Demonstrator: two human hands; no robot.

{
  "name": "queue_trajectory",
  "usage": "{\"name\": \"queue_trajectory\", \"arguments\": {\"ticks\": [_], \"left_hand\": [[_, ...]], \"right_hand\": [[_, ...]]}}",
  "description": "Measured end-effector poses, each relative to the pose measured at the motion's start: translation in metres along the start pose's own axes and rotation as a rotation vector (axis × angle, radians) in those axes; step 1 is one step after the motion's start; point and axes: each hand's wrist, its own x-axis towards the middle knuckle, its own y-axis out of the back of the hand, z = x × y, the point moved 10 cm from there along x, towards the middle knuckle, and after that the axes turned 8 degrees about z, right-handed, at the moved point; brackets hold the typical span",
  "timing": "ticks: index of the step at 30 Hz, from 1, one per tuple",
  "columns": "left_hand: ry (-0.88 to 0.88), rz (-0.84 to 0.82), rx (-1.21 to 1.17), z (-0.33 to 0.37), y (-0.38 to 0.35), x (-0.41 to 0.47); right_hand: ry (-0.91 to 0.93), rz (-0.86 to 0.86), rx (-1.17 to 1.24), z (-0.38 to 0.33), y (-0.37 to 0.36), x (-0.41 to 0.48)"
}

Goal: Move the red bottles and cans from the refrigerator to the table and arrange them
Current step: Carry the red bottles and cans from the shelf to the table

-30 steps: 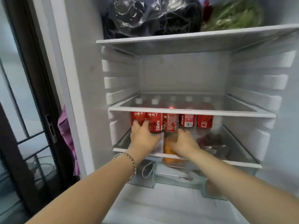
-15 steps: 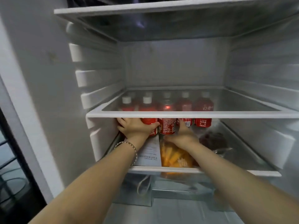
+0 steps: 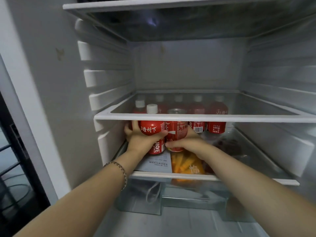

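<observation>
My left hand (image 3: pixel 142 140) is wrapped round a red bottle (image 3: pixel 152 130), thumb across its label. A 2nd bottle (image 3: pixel 139 106) stands just behind it by the wall, and I cannot tell whether my fingers hold that one too. My right hand (image 3: pixel 185 142) curls round a red can (image 3: pixel 176 130). Both drinks are inside the refrigerator, on the lower shelf (image 3: pixel 282 181), touching each other.

The worst risk, I judge, is overhead: the bottle's white cap sits right under the front rail of the glass shelf (image 3: pixel 222 118), so any lift before pulling out would catch it. Bottle and can rubbing together could twist 1 loose. Behind my right hand, 2 more bottles (image 3: pixel 216 127) stand close enough to topple from a wrist bump.

My left knuckles sit near the ribbed side wall (image 3: pixel 109 142). An orange snack bag (image 3: pixel 185 165) and a leaflet (image 3: pixel 157 164) cover the shelf front. The open way out is low and straight toward me.
</observation>
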Motion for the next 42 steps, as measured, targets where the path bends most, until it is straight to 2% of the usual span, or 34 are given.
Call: {"name": "queue_trajectory", "arguments": {"ticks": [12, 22, 28, 32, 42], "left_hand": [[0.031, -0.260, -0.317, 0.002, -0.014, -0.008], [0.034, -0.360, -0.279, 0.005, -0.023, -0.006], [0.037, -0.309, -0.279, 0.006, -0.021, -0.009], [0.050, -0.332, -0.276, 0.006, -0.013, -0.027], [0.050, -0.469, -0.292, 0.012, -0.008, -0.062]], "right_hand": [[0.003, -0.107, 0.138, -0.004, -0.004, -0.007], [0.015, -0.178, 0.139, -0.005, -0.006, 0.000], [0.023, -0.103, 0.131, -0.011, -0.004, -0.007], [0.009, -0.085, 0.124, -0.007, 0.002, -0.025], [0.039, -0.129, 0.294, -0.013, 0.012, -0.066]]}}
